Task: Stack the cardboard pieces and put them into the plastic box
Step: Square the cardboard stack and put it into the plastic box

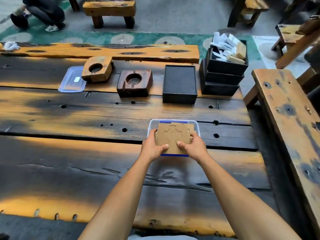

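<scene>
A stack of brown cardboard pieces [174,136] with cut-out outlines sits over the clear plastic box [196,126], which has blue clips at its near and far ends. My left hand [152,146] grips the stack's left edge, thumb on top. My right hand [194,147] grips the right edge the same way. The stack hides most of the box's inside, so I cannot tell whether it rests on the bottom.
The box's clear lid [72,80] lies far left beside two wooden blocks [97,68] [134,83] with round holes. A flat black box [180,84] and stacked black boxes [223,73] holding paper scraps stand at the back right. A wooden bench [287,115] flanks the table's right side.
</scene>
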Tool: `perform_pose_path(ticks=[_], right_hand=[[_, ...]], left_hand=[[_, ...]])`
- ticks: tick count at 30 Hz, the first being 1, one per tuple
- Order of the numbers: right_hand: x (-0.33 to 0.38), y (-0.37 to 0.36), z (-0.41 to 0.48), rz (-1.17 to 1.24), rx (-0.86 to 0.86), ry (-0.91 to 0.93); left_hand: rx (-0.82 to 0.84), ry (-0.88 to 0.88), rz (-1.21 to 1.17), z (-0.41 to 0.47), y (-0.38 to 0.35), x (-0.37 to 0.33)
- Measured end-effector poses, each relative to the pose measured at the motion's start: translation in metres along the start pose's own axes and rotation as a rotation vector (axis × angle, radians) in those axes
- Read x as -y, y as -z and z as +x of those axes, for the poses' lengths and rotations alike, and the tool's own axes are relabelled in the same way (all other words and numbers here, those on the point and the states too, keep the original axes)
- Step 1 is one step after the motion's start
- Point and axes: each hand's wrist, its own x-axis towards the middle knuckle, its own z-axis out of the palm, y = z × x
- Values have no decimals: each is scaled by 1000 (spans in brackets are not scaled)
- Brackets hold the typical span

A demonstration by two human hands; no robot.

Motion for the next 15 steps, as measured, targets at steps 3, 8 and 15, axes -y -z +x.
perform_pose_path(ticks=[3, 8, 15], right_hand=[[-7, 12, 12, -11, -56, -22], [-11, 21, 34, -60, -89, -76], [-9, 17, 63, -115, -144, -135]], left_hand=[[2, 60, 21, 11, -20, -14], [35, 114, 94, 33, -40, -26], [34, 175, 217, 66, -57, -31]])
